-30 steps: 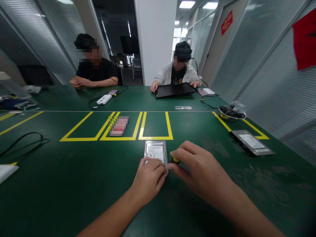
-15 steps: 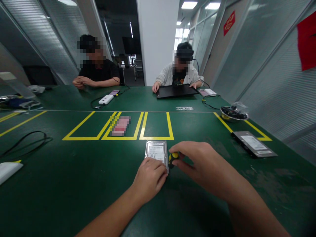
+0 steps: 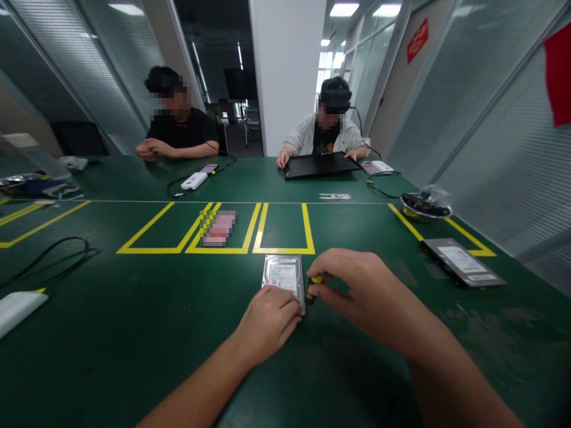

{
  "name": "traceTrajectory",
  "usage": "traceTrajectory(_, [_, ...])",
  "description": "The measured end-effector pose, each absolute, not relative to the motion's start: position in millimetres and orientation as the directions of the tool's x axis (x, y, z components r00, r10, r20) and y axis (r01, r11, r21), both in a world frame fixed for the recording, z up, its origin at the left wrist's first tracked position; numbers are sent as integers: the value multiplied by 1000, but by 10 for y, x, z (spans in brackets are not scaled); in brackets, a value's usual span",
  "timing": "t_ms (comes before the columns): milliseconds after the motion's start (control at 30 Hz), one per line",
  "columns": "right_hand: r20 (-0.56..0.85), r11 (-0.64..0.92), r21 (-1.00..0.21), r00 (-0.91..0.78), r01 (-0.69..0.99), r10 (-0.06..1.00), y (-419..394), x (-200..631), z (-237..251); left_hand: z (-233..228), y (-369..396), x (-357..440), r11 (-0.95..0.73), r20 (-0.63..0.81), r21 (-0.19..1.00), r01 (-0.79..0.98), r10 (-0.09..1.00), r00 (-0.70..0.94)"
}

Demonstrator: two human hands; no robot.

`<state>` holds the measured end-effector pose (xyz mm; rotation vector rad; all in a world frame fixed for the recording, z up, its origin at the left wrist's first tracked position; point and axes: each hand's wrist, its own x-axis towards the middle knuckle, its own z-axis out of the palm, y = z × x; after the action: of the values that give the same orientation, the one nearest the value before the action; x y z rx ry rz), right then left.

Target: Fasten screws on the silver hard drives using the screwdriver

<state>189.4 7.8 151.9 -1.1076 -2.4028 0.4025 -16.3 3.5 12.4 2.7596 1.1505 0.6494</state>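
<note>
A silver hard drive (image 3: 282, 271) lies label up on the green table, its near part covered by my left hand (image 3: 271, 318). That hand is closed over the near end, with its fingers bent across the drive. Just right of the drive, my right hand (image 3: 352, 278) pinches a short yellow-and-black screwdriver (image 3: 316, 280) between thumb and fingers. The handle stands roughly upright by the drive's near right corner. Its tip is hidden, so I cannot tell whether it touches the drive.
Yellow tape (image 3: 285, 251) marks boxes beyond the drive; a blurred pink item (image 3: 219, 229) lies in one. At right are another drive (image 3: 464, 261) and a metal bowl (image 3: 426, 208) of dark parts. A white device (image 3: 20, 309) lies left. Two people sit opposite, one holding a black panel (image 3: 322, 166).
My right hand and the screwdriver have shifted and turned slightly beside the drive. My left hand keeps its hold. The whole view has moved a little.
</note>
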Motion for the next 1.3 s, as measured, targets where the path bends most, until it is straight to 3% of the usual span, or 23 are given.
traceTrajectory(233, [339,675,-487,-592,554,731,102,1902,1526,130,16,-150,-708,350,244,663,702,621])
traceTrajectory(833, [287,635,-437,-571,637,769,137,1865,1488,114,-12,-158,-691,351,328,644,722,596])
traceTrajectory(1300, [310,639,-386,-559,665,769,121,1913,1502,100,-4,-166,-713,387,297,635,698,603])
